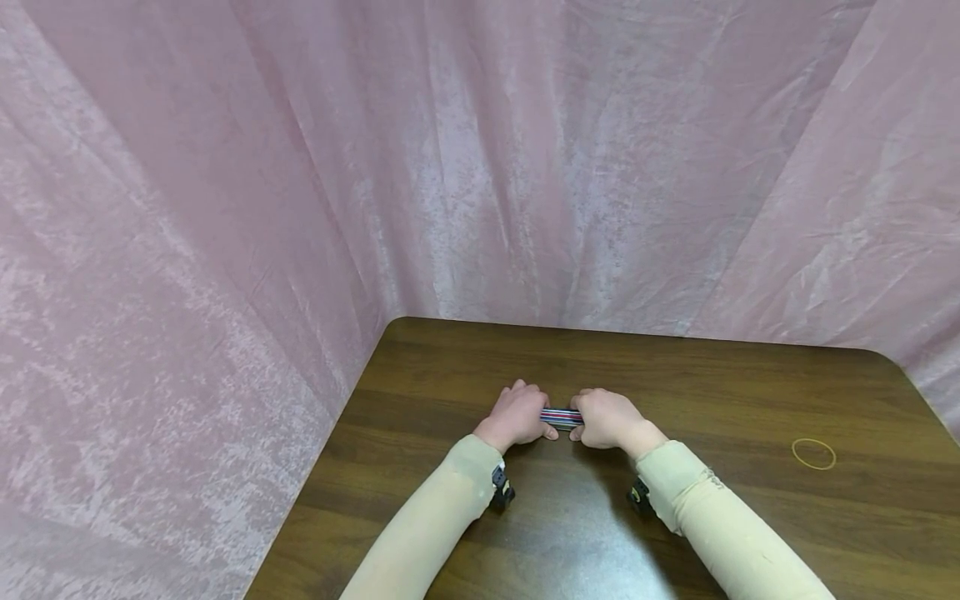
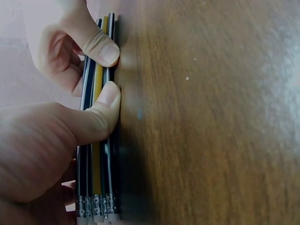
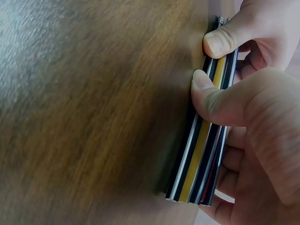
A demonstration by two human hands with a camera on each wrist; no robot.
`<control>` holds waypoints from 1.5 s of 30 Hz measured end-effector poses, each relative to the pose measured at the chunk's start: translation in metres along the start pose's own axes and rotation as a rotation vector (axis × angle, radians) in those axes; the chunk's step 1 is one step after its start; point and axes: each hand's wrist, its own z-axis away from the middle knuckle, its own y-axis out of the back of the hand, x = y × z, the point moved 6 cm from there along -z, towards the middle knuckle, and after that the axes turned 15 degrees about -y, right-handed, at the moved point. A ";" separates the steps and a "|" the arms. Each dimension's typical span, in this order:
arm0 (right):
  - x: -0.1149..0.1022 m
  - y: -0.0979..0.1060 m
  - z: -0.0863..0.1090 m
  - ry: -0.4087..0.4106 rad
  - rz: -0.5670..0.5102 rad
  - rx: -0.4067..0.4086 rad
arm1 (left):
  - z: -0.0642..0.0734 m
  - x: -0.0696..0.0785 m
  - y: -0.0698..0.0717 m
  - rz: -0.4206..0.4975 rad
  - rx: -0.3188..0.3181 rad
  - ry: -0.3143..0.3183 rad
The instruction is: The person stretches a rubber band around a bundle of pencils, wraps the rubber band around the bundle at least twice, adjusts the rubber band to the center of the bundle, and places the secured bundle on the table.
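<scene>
A bundle of striped pencils [image 1: 561, 418] lies sideways on the wooden table between my two hands. My left hand [image 1: 519, 414] grips the end with metal ferrules and erasers [image 2: 97, 206], its thumb laid across the near side. Around the other part curls my right hand [image 1: 606, 418], thumb in front and fingers behind. In the right wrist view, the flat, eraserless ends of the pencils [image 3: 201, 159] stick out past the right hand. Dark, white and yellow stripes show along the bundle. The far side is hidden by the fingers.
On the table's right part lies a thin yellow rubber band [image 1: 813, 454], spread in a loop. The brown wooden table [image 1: 450, 354] ends at a pink curtain [image 1: 495, 167] behind and to the left. Small dark wrist cameras sit under both cuffs.
</scene>
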 end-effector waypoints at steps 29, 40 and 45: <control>-0.004 -0.001 0.008 0.029 -0.032 0.008 | 0.004 0.001 0.001 -0.029 0.010 -0.057; -0.005 0.000 0.016 0.008 -0.014 0.096 | 0.002 0.018 -0.001 -0.242 0.090 -0.133; -0.005 0.003 0.017 0.013 -0.024 0.152 | 0.000 0.020 -0.005 -0.299 0.123 -0.137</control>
